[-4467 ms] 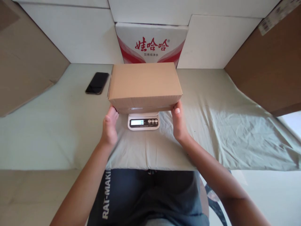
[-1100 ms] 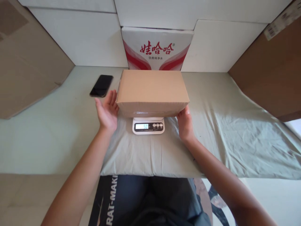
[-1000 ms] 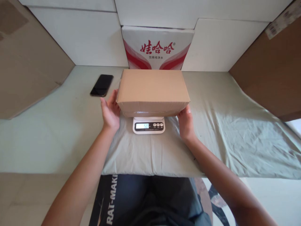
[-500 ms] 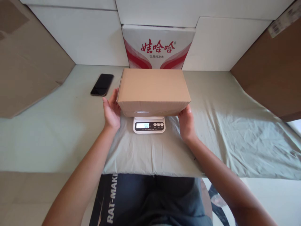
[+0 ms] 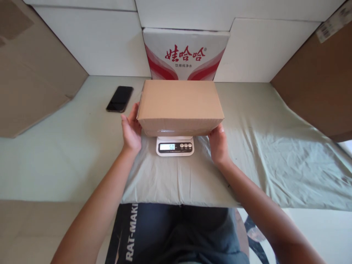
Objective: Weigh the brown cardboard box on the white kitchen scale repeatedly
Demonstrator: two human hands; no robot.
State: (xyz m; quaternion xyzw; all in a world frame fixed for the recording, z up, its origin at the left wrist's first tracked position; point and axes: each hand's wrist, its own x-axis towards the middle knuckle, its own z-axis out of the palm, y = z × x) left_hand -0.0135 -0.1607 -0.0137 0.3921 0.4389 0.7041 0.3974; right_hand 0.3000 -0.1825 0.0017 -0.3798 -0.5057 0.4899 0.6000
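A closed brown cardboard box (image 5: 180, 99) rests on a small white digital scale (image 5: 175, 146), whose display shows 50. My left hand (image 5: 131, 131) is pressed flat against the box's left end, fingers pointing up along it. My right hand (image 5: 218, 145) cups the box's lower right front corner. Most of the scale is hidden under the box; only its front panel with display and buttons shows.
A black phone (image 5: 120, 98) lies face up to the left of the box. A red and white printed carton (image 5: 186, 55) stands behind it against white panels. Brown cardboard sheets lean at the left (image 5: 30, 84) and right (image 5: 316, 88). A wrinkled green cloth (image 5: 261, 154) covers the table.
My left hand, held open and apart from the box a second ago, has closed in against its left end. The box, the scale and my right hand have barely moved.
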